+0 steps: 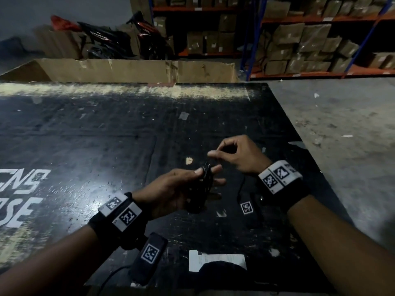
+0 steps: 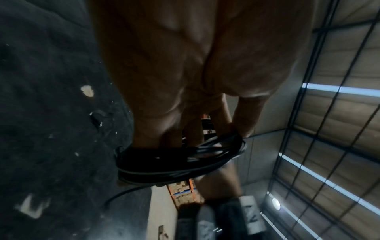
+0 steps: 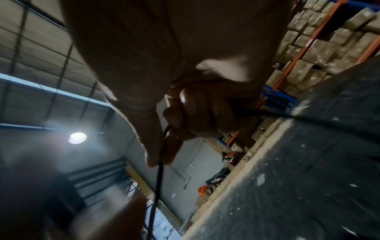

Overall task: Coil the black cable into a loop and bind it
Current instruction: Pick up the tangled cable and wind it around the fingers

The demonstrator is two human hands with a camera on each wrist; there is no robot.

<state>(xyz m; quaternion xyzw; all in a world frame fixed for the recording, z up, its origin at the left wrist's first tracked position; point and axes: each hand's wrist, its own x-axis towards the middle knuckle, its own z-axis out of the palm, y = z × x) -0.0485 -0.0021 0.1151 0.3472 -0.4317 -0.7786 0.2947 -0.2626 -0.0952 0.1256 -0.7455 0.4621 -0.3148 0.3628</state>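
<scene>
Cable: the black cable [image 1: 204,184] is bundled in several turns at the centre of the head view, just above the table [image 1: 106,135].
Left hand: the left hand [image 1: 177,192] clasps the coil, turns looped round its fingers [image 2: 191,129].
Right hand: the right hand [image 1: 237,155] pinches the free strand [image 3: 159,175] between thumb and forefinger.
Handling: probably light, limp and springy; the turns could splay if the clasp eases.
Where to hold: across all the turns at once, and the tail close to the bundle.
Writing: white letters at the left edge of the head view, cut off, perhaps "CNS" and "SE"; coded squares on the wristbands [image 1: 121,210].
</scene>
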